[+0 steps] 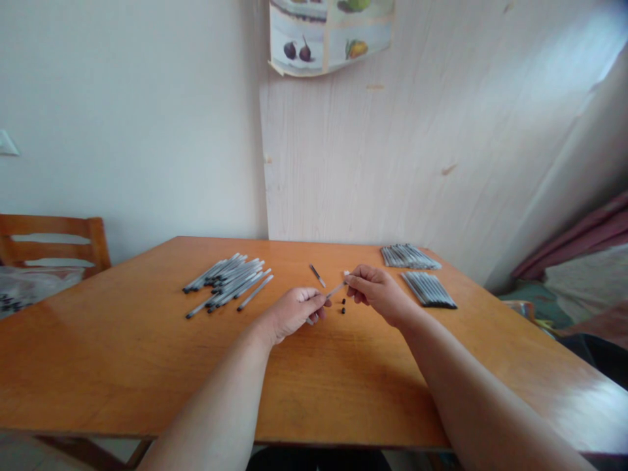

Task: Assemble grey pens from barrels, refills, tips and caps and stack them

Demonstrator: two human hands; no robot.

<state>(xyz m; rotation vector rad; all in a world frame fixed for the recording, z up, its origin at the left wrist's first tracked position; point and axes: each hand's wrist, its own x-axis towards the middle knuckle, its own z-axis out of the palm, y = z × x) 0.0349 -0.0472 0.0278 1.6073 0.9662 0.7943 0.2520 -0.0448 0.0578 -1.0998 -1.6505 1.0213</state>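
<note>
Over the middle of the table (314,392), my left hand (298,310) is closed around one end of a thin, pale pen (336,290). The fingertips of my right hand (375,292) pinch its other end, where a small whitish bit shows. My fingers hide both ends of the pen, so I cannot make them out. Just below my right fingers lie two small black plugs (343,306). Beyond my hands rests a single short pen piece (316,275), dark at one end and clear at the other.
A loose pile of pens (230,281) with black ends lies to the left. On the right are a neat row of pens (429,290) and, behind it, a bundle of pens (409,256). A wooden chair (53,229) stands at the left; the wall is behind the table.
</note>
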